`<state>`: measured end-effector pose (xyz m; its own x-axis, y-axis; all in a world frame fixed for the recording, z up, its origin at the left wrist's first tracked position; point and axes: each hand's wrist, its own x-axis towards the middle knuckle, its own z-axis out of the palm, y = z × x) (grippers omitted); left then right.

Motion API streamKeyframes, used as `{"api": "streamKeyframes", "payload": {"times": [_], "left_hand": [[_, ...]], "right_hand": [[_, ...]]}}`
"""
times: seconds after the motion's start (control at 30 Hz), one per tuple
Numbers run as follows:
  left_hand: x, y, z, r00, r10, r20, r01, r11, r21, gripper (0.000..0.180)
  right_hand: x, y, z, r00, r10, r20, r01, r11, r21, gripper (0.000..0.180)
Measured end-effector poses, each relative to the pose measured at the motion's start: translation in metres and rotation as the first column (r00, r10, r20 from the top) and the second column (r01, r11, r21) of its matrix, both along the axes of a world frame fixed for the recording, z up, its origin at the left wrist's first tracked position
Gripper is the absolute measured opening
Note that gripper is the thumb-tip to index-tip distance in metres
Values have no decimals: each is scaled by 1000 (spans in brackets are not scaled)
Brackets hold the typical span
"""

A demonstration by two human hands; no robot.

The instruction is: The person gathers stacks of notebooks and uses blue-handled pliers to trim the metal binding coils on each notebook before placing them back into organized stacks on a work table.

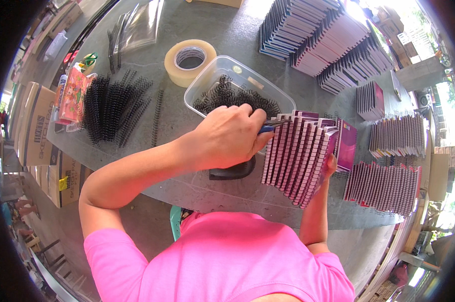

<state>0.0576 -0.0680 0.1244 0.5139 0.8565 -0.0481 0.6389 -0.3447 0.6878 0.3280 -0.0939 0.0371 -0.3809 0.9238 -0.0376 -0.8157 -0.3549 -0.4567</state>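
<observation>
My left hand (232, 135) is closed around pliers with blue handles (266, 129), their metal jaws at the upper end of a stack of spiral notebooks (293, 158). The stack is tilted, coil-bound spines toward me, with purple covers. My right hand (330, 165) grips the stack from its right side; most of its fingers are hidden behind the books. Just beyond my left hand, a clear plastic tub (191, 95) holds black spiral coils (237, 95). A black object (232, 171) of unclear kind lies below my left wrist. Another purple notebook (347, 146) sits behind the stack.
A tape roll (174, 64) lies beside the tub, with a bundle of black coils (106, 108) at left. Tall notebook stacks (330, 40) stand far right; bound stacks (381, 189) sit near the right edge. Cartons (36, 126) stand off the table's left side.
</observation>
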Motion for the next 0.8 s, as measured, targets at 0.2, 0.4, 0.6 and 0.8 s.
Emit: {"api": "streamKeyframes", "payload": {"times": [0.2, 0.4, 0.6, 0.8], "left_hand": [[-14, 11, 28, 977, -20, 212, 147, 781, -607, 50], [-5, 11, 18, 970, 64, 235, 93, 793, -603, 48], [0, 0, -4, 1000, 4, -2, -4, 999, 37, 43], [-5, 10, 21, 944, 61, 324, 205, 663, -720, 42]], "right_hand": [[-1, 0, -2, 999, 8, 41, -7, 1000, -7, 67], [-6, 0, 1, 996, 32, 86, -34, 999, 16, 66], [-8, 0, 4, 995, 7, 98, -5, 1000, -21, 66], [-12, -1, 6, 998, 45, 46, -44, 999, -29, 65]]}}
